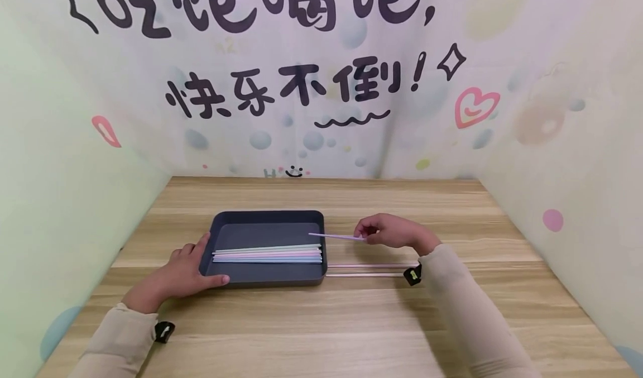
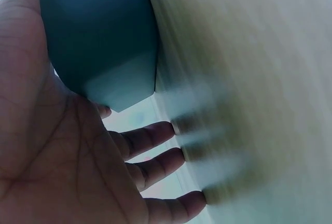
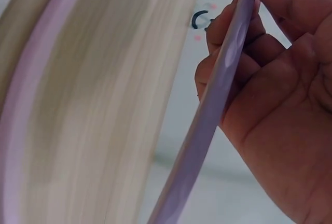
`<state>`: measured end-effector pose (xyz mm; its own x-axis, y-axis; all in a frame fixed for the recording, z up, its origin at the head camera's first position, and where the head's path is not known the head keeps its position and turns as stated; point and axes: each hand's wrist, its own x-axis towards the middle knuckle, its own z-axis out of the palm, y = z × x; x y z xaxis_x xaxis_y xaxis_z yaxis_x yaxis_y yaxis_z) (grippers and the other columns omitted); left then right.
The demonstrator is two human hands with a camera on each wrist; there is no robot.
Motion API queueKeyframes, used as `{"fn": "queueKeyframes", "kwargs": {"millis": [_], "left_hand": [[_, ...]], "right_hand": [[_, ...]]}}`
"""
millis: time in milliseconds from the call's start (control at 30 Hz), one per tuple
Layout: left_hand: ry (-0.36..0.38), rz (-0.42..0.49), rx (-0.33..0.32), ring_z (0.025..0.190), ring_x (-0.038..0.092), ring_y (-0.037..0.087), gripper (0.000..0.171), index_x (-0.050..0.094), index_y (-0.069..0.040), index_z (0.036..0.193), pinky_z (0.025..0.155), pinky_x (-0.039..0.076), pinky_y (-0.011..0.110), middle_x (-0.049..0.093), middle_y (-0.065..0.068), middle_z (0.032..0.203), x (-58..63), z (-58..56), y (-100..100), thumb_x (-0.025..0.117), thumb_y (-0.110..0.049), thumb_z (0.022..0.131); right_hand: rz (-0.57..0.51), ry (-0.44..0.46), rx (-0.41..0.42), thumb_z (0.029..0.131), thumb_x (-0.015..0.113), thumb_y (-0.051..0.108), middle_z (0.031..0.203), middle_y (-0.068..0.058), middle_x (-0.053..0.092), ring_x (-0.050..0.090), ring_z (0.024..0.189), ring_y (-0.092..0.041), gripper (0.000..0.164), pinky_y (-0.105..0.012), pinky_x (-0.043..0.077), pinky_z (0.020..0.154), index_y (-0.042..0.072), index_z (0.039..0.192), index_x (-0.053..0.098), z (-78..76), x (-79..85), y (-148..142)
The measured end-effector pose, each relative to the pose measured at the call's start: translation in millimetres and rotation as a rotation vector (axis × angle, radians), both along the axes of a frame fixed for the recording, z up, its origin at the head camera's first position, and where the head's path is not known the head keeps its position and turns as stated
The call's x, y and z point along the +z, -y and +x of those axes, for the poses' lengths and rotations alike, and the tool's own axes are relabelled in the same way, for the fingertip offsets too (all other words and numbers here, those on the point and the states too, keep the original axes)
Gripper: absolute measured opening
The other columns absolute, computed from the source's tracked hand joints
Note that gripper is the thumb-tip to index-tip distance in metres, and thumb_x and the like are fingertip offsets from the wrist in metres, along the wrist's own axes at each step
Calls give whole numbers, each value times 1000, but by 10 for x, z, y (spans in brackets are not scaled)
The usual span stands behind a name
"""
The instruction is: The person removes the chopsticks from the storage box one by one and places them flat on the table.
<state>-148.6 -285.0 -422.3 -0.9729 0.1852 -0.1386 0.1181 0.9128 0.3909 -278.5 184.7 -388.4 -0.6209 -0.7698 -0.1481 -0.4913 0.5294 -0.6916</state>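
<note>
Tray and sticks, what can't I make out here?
Head: right ends of table sticks, behind right sleeve and wrist camera.
Head: exact count of sticks in the tray, too thin.
Left wrist: tray's inside, hidden by its outer side.
Right wrist: lower end of held stick, past bottom edge.

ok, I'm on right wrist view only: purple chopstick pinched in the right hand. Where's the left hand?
Observer: Left hand rests against the left end of a dark grey tray.

Operator: Anything in it?

Observer: Yes, a row of pastel chopsticks, lying lengthwise in the half nearer the person.

Operator: Is mine over it?

Observer: In head view, the purple chopstick's left tip reaches past the tray's right rim; how high above, can't tell.
</note>
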Motion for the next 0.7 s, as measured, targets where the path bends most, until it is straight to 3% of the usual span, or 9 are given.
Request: {"fn": "queueKeyframes", "kwargs": {"millis": [700], "left_hand": [[23,0,6,124,29,65,122,9,10,153,93,36,69,30,47,137,25,5,-14,70,-66,80]], "right_hand": [[64,-45,8,92,58,-3,86,6,56,51,83,-14,18,-30,42,76,9,102,67,67,-180,-473]]}}
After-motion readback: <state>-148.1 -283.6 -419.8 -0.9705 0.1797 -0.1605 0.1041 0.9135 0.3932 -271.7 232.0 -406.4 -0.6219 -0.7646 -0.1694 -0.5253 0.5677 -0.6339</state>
